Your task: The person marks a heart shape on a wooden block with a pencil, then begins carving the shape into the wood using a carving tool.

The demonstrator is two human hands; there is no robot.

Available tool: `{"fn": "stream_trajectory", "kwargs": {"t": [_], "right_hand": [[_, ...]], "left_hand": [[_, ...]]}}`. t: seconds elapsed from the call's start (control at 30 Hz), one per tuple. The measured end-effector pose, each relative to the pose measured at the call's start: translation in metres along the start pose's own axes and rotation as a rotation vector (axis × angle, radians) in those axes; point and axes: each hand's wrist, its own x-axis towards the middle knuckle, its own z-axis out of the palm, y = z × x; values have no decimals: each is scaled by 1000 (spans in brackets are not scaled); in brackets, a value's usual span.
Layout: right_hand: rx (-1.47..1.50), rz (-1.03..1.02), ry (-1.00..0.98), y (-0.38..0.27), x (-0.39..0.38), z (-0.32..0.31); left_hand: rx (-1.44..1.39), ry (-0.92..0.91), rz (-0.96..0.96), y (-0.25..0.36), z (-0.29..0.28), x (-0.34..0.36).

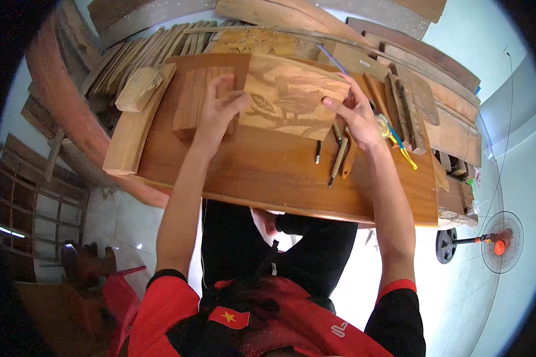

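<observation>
A light wooden panel with a carved relief (289, 98) is held tilted above the brown table. My right hand (356, 113) grips its right edge, the thumb on the carved face and the fingers around the side. At the panel's left edge is my left hand (220, 113), slightly blurred, its thumb and fingers apart; whether the thumb touches the panel I cannot make out. Behind that hand lies a reddish-brown wooden block (187, 104). Several carving tools (338, 159) with wooden handles lie below the panel's right part, partly covered by it.
The brown tabletop (262, 178) carries pale wood pieces (140, 113) on the left and a brush-like tool with a yellow tip (406, 153) on the right. Stacked boards (446, 113) line the back and right. A fan (501, 244) stands on the right.
</observation>
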Motion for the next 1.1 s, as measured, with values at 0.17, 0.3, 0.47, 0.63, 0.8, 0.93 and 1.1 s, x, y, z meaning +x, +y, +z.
{"fn": "stream_trajectory", "kwargs": {"t": [0.17, 0.3, 0.47, 0.63, 0.8, 0.93, 1.1], "right_hand": [[-141, -16, -192, 31, -10, 16], [-173, -52, -200, 33, -12, 19], [-218, -96, -182, 26, -7, 17], [-245, -59, -39, 6, 43, -8], [-236, 9, 17, 10, 126, -33], [-225, 105, 17, 38, 164, -46], [-285, 207, 36, 61, 183, -64]], "left_hand": [[365, -129, 21, -12, -26, -21], [328, -106, 14, -17, -25, -30], [325, -57, 104, -25, -16, -25], [607, 110, 250, -7, -33, 22], [1243, 226, -69, -1, -67, 58], [1465, 218, -174, -24, -72, 54], [1511, 204, -124, -34, -71, 49]]}}
